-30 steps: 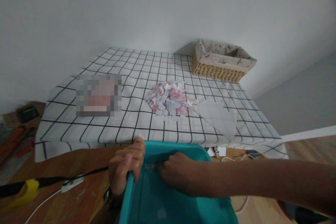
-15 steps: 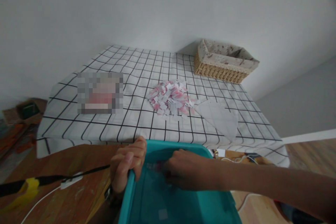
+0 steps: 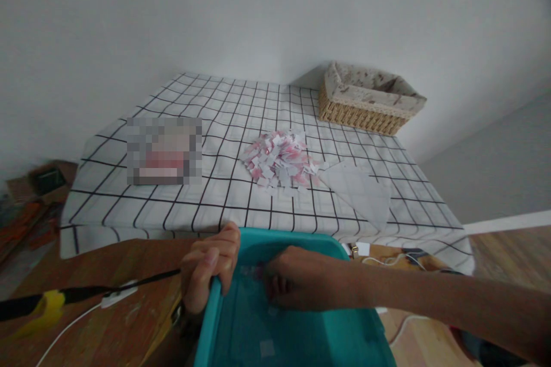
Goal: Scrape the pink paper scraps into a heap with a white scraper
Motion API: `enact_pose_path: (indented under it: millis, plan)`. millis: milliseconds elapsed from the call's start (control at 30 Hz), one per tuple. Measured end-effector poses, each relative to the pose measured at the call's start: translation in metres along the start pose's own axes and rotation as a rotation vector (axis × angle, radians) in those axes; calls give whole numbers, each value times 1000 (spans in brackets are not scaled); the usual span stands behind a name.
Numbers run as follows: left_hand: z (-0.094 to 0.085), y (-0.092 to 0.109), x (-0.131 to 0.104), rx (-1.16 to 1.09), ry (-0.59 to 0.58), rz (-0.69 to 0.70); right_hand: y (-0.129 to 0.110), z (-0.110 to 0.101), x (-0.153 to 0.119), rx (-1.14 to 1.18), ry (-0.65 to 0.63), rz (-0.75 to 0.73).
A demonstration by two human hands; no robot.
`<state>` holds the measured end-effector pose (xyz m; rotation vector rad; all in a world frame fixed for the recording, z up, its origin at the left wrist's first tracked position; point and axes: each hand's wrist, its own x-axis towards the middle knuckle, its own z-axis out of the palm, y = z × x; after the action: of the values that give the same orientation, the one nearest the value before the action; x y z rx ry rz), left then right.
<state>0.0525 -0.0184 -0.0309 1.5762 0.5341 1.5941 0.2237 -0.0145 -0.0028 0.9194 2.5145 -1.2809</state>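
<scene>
Gripping rim: left hand [image 3: 210,268], fingers curled over the teal bin's [image 3: 241,321] left edge
Reaching inside bin: right hand [image 3: 297,278], fingers bent inward, pinch unclear
Beyond bin: paper scraps [image 3: 279,160] heaped on desk [image 3: 215,200]

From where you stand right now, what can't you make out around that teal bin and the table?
All in the head view:
- What, if anything, the right hand pinches: its own curled fingers and blur hide it.
- The near end of the teal bin: cut off by the bottom edge.
- The item on the table's left side: pixelated over.
- The floor of the wicker basket: hidden by its near wall and lining.
</scene>
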Motion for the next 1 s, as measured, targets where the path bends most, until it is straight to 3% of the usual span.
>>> enact_pose_path:
  millis: [167, 333, 500, 733, 1000]
  plan:
    - [0, -1, -1, -4, 7, -16, -9, -13, -4, -87, -161, -69]
    - [0, 2, 0, 4, 4, -10, -17, -9, -3, -485, -41, -13]
    - [-1, 4, 2, 25, -10, -11, -9, 12, 6, -636, 14, -243]
    - [1, 4, 4, 10, 4, -18, -7, 13, 12, -651, -57, -283]
    - [-1, 0, 3, -22, -7, -13, -11, -4, 2, -545, 8, -190]
